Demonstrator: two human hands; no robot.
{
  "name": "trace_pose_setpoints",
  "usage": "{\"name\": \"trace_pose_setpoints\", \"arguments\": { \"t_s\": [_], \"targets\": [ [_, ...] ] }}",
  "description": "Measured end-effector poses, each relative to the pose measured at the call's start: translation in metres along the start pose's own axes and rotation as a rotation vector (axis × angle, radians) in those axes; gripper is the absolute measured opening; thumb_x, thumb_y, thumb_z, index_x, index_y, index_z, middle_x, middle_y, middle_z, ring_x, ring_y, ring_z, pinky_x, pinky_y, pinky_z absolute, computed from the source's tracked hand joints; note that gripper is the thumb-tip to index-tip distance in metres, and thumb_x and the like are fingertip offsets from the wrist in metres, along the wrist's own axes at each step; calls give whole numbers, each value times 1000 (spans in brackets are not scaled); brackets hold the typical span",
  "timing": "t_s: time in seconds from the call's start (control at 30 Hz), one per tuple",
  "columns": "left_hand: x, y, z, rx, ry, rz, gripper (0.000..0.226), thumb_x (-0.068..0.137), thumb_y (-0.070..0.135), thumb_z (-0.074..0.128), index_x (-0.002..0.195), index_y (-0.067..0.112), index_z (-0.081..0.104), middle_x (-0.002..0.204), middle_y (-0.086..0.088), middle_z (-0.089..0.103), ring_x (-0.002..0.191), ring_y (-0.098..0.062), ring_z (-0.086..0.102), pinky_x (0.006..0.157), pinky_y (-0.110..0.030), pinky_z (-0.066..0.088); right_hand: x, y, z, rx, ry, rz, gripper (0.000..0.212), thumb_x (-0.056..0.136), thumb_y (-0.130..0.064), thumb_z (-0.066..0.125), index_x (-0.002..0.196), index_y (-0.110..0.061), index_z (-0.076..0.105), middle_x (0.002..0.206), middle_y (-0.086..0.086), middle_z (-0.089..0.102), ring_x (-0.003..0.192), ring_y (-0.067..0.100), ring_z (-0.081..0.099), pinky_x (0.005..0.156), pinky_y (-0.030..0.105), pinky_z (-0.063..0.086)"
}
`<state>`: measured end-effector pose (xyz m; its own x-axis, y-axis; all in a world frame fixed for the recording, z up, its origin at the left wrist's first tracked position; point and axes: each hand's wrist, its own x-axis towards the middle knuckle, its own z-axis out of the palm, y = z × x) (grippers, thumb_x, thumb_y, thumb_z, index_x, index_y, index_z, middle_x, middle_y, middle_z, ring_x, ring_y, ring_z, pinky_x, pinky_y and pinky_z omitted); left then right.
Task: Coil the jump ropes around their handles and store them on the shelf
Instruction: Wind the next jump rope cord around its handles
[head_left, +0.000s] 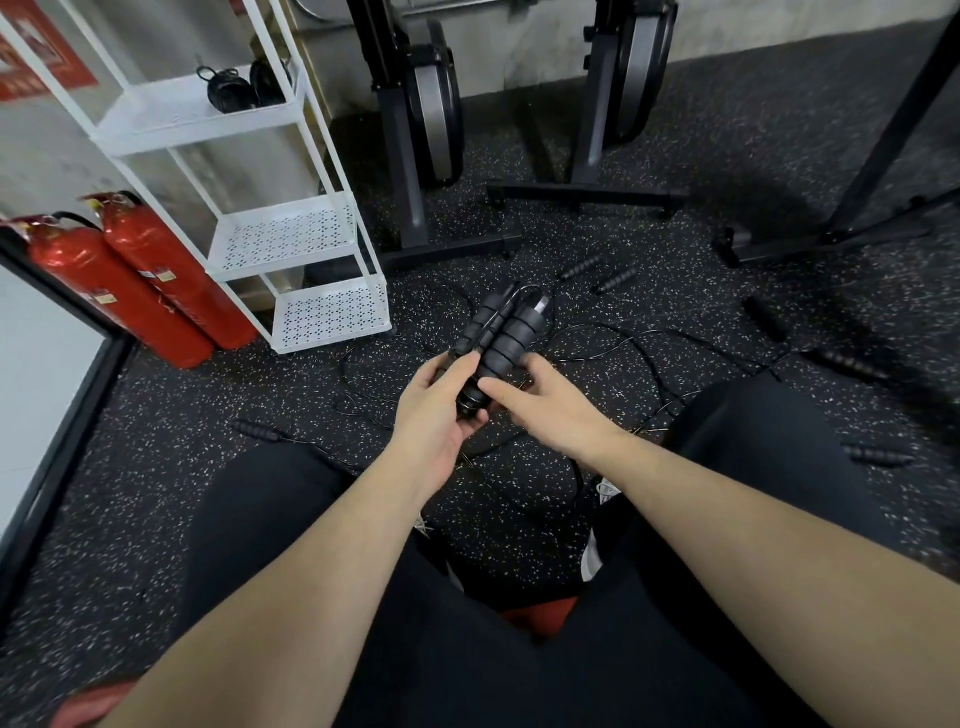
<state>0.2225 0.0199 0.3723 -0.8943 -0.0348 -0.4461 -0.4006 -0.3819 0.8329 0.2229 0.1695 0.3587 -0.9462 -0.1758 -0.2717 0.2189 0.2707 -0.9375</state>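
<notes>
Gripping a pair of ribbed handles (491, 340) side by side, the left hand (441, 410) clasps their lower ends while the right hand (540, 400) pinches them from the right. They are held above the speckled floor (208, 441), clear of the white shelf (306, 234) at left, with loose ropes (613, 353) sprawled beneath.

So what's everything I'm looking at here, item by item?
Held jump rope handles: two, black, side by side in both hands.
Loose handles: at least six, black, scattered on the floor.
Loose ropes: thin black cords, tangled on the floor; count unclear.
Shelf: one, white, three perforated tiers, left of centre.
Coiled ropes: seemingly two, black, on the top tier.
Fire extinguishers: two, red, beside the shelf.
Exercise machines: two, black and grey, by the back wall.
Floor: dark speckled rubber.
Left hand: grips the handles' lower ends.
Right hand: fingers on the right handle.
</notes>
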Motion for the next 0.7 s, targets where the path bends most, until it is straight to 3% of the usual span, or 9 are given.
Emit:
{"name": "trace_pose_setpoints", "arguments": {
  "t_s": [0.07,0.13,0.2,0.33,0.43,0.53,0.6,0.7],
  "targets": [
    [4,4,-4,-14,21,14,32,97,18,70,128,14,63,114,-15,75,71,-19,68,51,-23,48,-1,-2,-4,-97,0,-17,30,93,-55,64,106,-28,62,65,-6,54,53,6,44,54,26,34],
    [7,9,-10,-45,48,18,31,97,17,69,126,17,59,110,-17,75,65,-23,67,48,-22,47,-4,-5,-11,-120,-54,-47,32,95,-53,62,84,-23,65,64,0,50,48,9,36,48,26,29],
    [8,14,-15,-66,46,5,35,97,18,69,129,14,56,106,-16,74,61,-22,63,47,-21,45,-7,-8,-15,-153,-103,-82,35,98,-50,59,76,-24,67,65,1,49,47,10,33,46,24,28],
    [11,16,-19,-111,10,-30,49,97,21,69,141,10,50,94,-11,75,60,-20,59,46,-20,44,-6,-6,-19,-122,-184,-92,29,105,-40,52,87,-27,71,56,-19,49,50,7,35,50,20,29],
    [15,15,-22,-129,2,-65,54,96,21,70,144,12,48,92,-10,73,60,-20,59,45,-20,44,-4,0,-22,-106,-222,-98,26,107,-32,48,96,-31,72,55,-24,49,56,11,33,51,23,29],
    [14,20,-23,-171,5,-124,36,97,21,68,128,9,56,93,-10,69,57,-18,57,43,-17,40,-3,1,-24,-95,-230,-108,24,106,-33,51,94,-32,72,58,-21,48,57,13,34,53,28,29],
    [13,23,-25,-215,13,-161,20,97,22,67,113,11,60,89,-8,66,56,-16,53,41,-14,36,-3,1,-26,-136,-210,-95,27,101,-44,57,82,-30,70,58,-14,46,56,16,35,53,30,28],
    [10,28,-27,-268,7,-190,15,96,23,68,105,13,64,85,-5,66,54,-15,52,36,-12,31,-1,2,-30,-212,-149,-73,43,94,-59,60,69,-25,64,58,-5,45,53,15,35,52,28,28]
  ]
}}
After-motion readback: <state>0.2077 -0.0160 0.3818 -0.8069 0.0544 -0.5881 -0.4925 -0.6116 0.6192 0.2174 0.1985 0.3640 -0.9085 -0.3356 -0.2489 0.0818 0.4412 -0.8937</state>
